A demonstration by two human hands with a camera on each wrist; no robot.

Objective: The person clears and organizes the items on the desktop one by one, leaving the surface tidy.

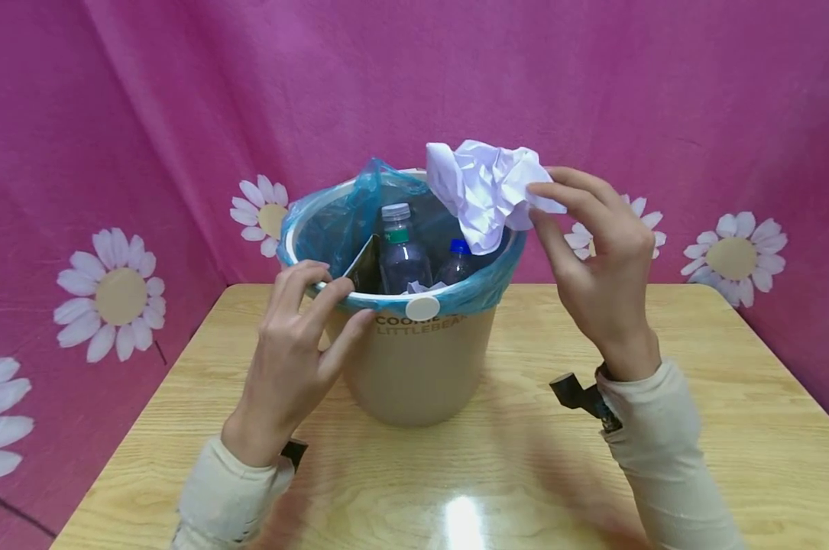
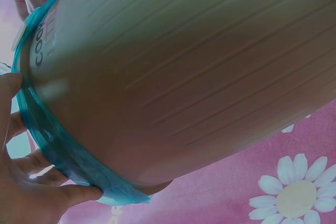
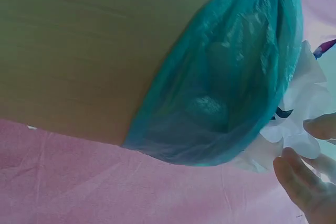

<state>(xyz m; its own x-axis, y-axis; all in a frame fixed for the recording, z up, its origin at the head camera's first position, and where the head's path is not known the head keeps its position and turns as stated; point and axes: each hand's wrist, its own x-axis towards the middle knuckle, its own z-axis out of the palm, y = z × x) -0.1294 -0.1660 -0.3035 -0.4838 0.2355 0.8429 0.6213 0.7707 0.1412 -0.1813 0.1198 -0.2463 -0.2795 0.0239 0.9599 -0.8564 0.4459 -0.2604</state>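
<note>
A beige trash bin [image 1: 414, 374] with a blue plastic liner [image 1: 479, 294] folded over its rim stands upright on the table. At the bin's near left rim, my left hand [image 1: 286, 347] grips the edge, some fingers over the top and the thumb outside. Above the right part of the opening, my right hand [image 1: 603, 256] pinches a crumpled sheet of white paper [image 1: 486, 187] between thumb and fingers. Inside the bin are a clear bottle with a white cap [image 1: 403, 256], a bottle with a blue cap [image 1: 455, 263], a dark flat piece [image 1: 366, 267] and some white paper [image 1: 421, 288].
The wooden table [image 1: 662, 328] extends around the bin on both sides and in front. Behind it hangs a pink cloth [image 1: 386, 76] printed with white daisies. A dark wrist mount [image 1: 575, 393] sticks out from the right sleeve.
</note>
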